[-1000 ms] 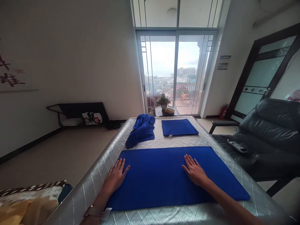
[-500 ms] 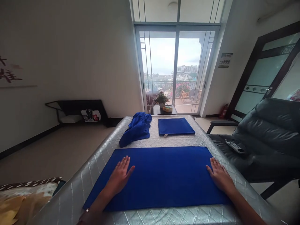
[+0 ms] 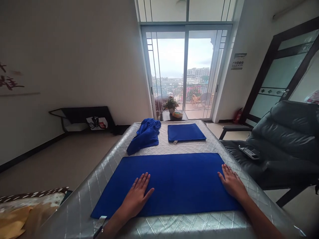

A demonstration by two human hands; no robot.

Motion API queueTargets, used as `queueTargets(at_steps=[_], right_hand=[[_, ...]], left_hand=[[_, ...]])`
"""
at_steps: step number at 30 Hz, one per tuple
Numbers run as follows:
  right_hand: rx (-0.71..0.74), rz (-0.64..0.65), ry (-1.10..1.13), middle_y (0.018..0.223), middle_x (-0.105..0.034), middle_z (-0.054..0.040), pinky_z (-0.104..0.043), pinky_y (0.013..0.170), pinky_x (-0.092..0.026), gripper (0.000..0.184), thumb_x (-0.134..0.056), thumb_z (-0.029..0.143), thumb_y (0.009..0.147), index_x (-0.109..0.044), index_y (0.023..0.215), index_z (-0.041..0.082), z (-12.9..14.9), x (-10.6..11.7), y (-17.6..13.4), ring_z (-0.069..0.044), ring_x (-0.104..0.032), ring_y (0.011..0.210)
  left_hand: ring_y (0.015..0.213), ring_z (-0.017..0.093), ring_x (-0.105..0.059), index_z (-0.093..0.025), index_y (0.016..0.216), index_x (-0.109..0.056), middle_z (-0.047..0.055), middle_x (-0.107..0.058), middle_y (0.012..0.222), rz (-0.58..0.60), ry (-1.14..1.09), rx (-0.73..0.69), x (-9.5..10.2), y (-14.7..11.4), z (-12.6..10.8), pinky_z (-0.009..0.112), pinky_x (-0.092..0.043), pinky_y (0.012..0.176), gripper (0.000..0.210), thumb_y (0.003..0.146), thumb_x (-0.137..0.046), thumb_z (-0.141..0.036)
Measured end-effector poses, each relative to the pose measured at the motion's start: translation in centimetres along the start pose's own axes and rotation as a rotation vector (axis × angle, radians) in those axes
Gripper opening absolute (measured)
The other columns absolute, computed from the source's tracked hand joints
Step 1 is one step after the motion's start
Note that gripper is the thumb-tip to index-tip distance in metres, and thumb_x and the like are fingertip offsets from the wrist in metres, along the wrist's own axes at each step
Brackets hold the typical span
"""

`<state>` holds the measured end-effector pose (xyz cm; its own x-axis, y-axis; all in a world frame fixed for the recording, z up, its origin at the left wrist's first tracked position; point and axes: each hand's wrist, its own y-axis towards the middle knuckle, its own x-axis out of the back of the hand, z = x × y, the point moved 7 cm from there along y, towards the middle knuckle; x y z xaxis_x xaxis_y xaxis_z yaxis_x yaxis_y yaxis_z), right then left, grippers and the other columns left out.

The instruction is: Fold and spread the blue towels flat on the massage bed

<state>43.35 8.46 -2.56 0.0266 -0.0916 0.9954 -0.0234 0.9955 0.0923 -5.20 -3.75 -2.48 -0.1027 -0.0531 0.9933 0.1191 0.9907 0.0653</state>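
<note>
The left hand (image 3: 137,196) lies flat, open, on the mat (image 3: 184,186), nearer its middle; the right hand (image 3: 232,182), also open, lies at its right end. The mat's long axis runs between the bench (image 3: 199,224)'s 2 side edges. Toward the far edge lie 2 cloths: 1 crumpled (image 3: 146,136), 1 folded (image 3: 186,132).

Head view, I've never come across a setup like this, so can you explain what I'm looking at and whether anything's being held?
There's no machine here, just a person's two bare hands, seen by a camera worn on their head, looking forward and down. The left hand appears to rest open on a large spread blue cloth; the right hand is open at its right edge. Neither grips anything. Farther back on the silvery quilted surface lie a crumpled blue cloth and, right of it, a smaller flat blue cloth.
</note>
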Motion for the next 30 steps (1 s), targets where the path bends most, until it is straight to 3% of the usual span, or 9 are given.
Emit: queueTargets(at_steps=[3, 5, 8, 10, 13, 18, 21, 25, 30], right_hand=[[0.007, -0.004, -0.022, 0.165, -0.025, -0.0119, -0.046, 0.123, -0.02, 0.073, -0.019, 0.045, 0.098, -0.028, 0.157, 0.004, -0.2, -0.2, 0.2, -0.023, -0.021, 0.153], [0.007, 0.012, -0.044, 0.165, -0.025, -0.0121, -0.048, 0.123, -0.02, 0.072, -0.02, 0.044, 0.098, -0.028, 0.157, 0.004, -0.4, -0.1, 0.3, -0.024, -0.021, 0.152], [-0.027, -0.008, -0.085, 0.163, -0.028, -0.0137, -0.051, 0.123, -0.019, 0.07, -0.023, 0.04, 0.097, -0.032, 0.155, 0.002, 0.1, 1.0, -0.1, -0.027, -0.023, 0.152], [-0.015, -0.076, -0.109, 0.161, -0.032, -0.0156, -0.052, 0.124, -0.016, 0.066, -0.024, 0.034, 0.097, -0.037, 0.153, 0.001, 2.2, 2.6, -1.2, -0.029, -0.024, 0.151], [0.173, -0.113, -0.059, 0.159, -0.036, -0.0153, -0.05, 0.125, -0.014, 0.062, -0.02, 0.029, 0.099, -0.042, 0.151, 0.003, 9.3, 4.7, -4.1, -0.027, -0.026, 0.151], [0.51, 0.061, 0.203, 0.163, -0.024, -0.0064, -0.044, 0.125, -0.019, 0.064, -0.018, 0.048, 0.105, -0.03, 0.157, 0.013, 23.7, 6.1, -9.4, -0.021, -0.019, 0.152], [0.54, 0.216, 0.285, 0.165, -0.016, -0.0061, -0.045, 0.126, -0.016, 0.068, -0.019, 0.053, 0.104, -0.023, 0.159, 0.012, 27.0, 5.6, -10.6, -0.022, -0.014, 0.153], [0.485, 0.27, 0.289, 0.166, -0.012, -0.0039, -0.045, 0.127, -0.012, 0.07, -0.018, 0.057, 0.103, -0.019, 0.159, 0.015, 24.1, 4.3, -10.3, -0.021, -0.01, 0.154], [0.275, 0.153, 0.188, 0.165, -0.02, -0.0029, -0.047, 0.126, -0.015, 0.072, -0.022, 0.06, 0.1, -0.027, 0.159, 0.019, 12.2, 2.0, -7.9, -0.022, -0.017, 0.153]], left_hand=[[0.152, 0.029, -0.025, -0.023, 0.16, -0.019, 0.008, -0.028, 0.165, -0.071, 0.07, 0.179, 0.4, -4.0, 7.5, 0.053, -0.024, 0.122, 0.074, 0.1, -0.021, -0.066], [0.151, 0.029, -0.028, -0.023, 0.16, -0.021, 0.008, -0.032, 0.163, -0.131, 0.105, 0.217, 0.8, -6.1, 10.4, 0.054, -0.026, 0.12, 0.073, 0.1, -0.019, -0.065], [0.151, 0.03, -0.028, -0.018, 0.16, -0.02, 0.011, -0.03, 0.164, -0.151, 0.113, 0.281, 0.8, -7.6, 12.0, 0.054, -0.027, 0.12, 0.078, 0.099, -0.021, -0.067], [0.152, 0.03, -0.025, -0.014, 0.16, -0.02, 0.012, -0.025, 0.165, -0.123, 0.096, 0.324, 0.6, -7.6, 12.0, 0.053, -0.026, 0.121, 0.084, 0.097, -0.023, -0.07], [0.153, 0.03, -0.022, -0.013, 0.159, -0.022, 0.011, -0.022, 0.166, -0.11, 0.083, 0.324, 0.6, -7.3, 11.4, 0.052, -0.024, 0.123, 0.088, 0.095, -0.023, -0.072], [0.153, 0.029, -0.023, -0.011, 0.159, -0.024, 0.012, -0.025, 0.165, -0.129, 0.081, 0.322, 0.4, -7.3, 11.6, 0.051, -0.023, 0.123, 0.088, 0.095, -0.022, -0.072], [0.151, 0.029, -0.028, -0.014, 0.158, -0.028, 0.012, -0.032, 0.163, -0.156, 0.091, 0.306, 0.2, -7.4, 11.9, 0.051, -0.026, 0.122, 0.085, 0.095, -0.022, -0.07], [0.149, 0.031, -0.032, -0.016, 0.157, -0.034, 0.013, -0.04, 0.16, -0.195, 0.11, 0.269, 0.1, -7.4, 11.9, 0.053, -0.029, 0.119, 0.083, 0.095, -0.022, -0.069], [0.15, 0.03, -0.031, -0.027, 0.151, -0.045, 0.006, -0.046, 0.157, -0.204, 0.129, 0.161, 0.0, -7.8, 11.8, 0.055, -0.031, 0.118, 0.069, 0.097, -0.021, -0.062]])
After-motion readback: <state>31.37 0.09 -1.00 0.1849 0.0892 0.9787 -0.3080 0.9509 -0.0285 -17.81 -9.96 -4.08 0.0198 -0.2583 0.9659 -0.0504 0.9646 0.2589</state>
